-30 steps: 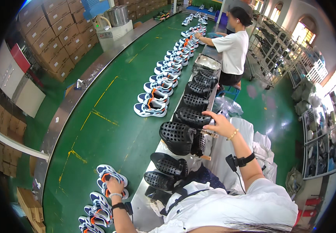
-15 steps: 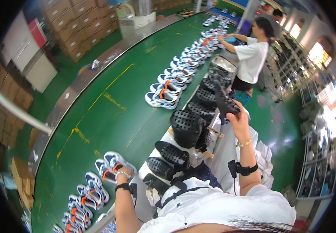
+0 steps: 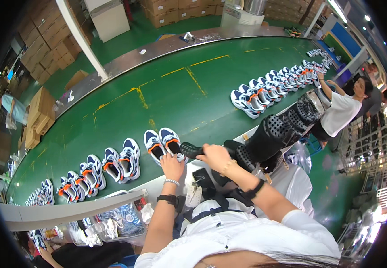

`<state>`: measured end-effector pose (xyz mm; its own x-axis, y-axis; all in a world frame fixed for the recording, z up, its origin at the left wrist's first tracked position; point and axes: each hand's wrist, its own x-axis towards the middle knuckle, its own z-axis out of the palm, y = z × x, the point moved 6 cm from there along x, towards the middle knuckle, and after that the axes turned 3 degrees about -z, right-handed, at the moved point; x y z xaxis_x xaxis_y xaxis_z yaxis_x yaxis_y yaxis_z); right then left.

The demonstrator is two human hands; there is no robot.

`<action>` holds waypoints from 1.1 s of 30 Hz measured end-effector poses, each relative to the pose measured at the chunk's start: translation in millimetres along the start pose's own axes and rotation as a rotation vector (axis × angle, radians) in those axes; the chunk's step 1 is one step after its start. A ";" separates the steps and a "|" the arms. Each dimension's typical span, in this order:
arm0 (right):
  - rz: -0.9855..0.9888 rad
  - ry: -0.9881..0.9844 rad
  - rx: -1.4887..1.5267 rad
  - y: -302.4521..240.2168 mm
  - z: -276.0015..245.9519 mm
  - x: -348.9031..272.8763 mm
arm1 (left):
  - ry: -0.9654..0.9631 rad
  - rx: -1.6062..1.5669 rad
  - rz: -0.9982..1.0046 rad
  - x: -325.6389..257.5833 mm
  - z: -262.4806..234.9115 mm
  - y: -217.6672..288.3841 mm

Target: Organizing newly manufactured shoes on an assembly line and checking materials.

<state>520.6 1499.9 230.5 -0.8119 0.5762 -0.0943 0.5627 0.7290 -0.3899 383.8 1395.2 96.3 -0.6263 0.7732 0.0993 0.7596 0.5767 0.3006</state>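
My left hand is closed on the heel of a white and navy sneaker with an orange lining. The other shoe of the pair stands right beside it on the green belt. In my right hand is a black perforated foot-shaped form, its rounded end pointing left at the sneaker's opening. Whether the form touches the sneaker I cannot tell. Several similar black forms lie in a row along the belt's near edge, to the right of my hand.
Paired sneakers line the green belt on the left, and more run off to the right. A co-worker in a white shirt handles shoes at the far right. Plastic bins sit under a grey rail at lower left.
My right hand has brought a black form from the row on the right over to the sneaker by my left hand. The view has turned left.
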 end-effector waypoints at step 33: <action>-0.052 0.113 -0.045 -33.7 180.9 122.5 | -0.194 -0.325 0.042 -7.9 21.8 -66.2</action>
<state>373.9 1479.0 66.4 -0.8189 0.5731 0.0301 0.5285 0.7736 -0.3497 342.2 1356.7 55.0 -0.5274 0.8478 -0.0547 0.6687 0.4540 0.5888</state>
